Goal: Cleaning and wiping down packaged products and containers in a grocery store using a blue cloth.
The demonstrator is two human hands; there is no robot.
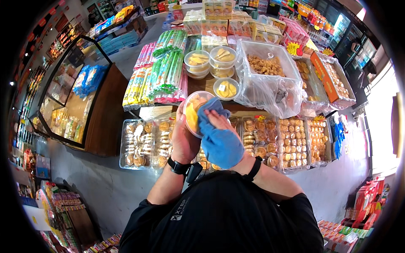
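My left hand [186, 144] grips a round clear plastic tub [191, 114] by its left side, tilted up above the front row of boxes. Yellow slices, seemingly dried fruit, show through it. A blue cloth [220, 139] lies bunched against the tub's right side, pressed there by my right hand [220, 121], and part of it hangs down over the wrist. Behind the tub stand two stacks of similar tubs [196, 60] [223, 56]. A single tub with a small white label [226, 89] sits nearer, on the wooden display table [205, 83].
Bundles of colourful plastic-wrapped sticks [167, 63] lie left of the tubs. To their right is a plastic-lined bin [269, 85] of brown snack pieces. Clear boxes of pastries [136, 144] line the near edge. A glass-topped wooden case [107, 107] stands at left. Drink cartons [216, 27] are stacked behind.
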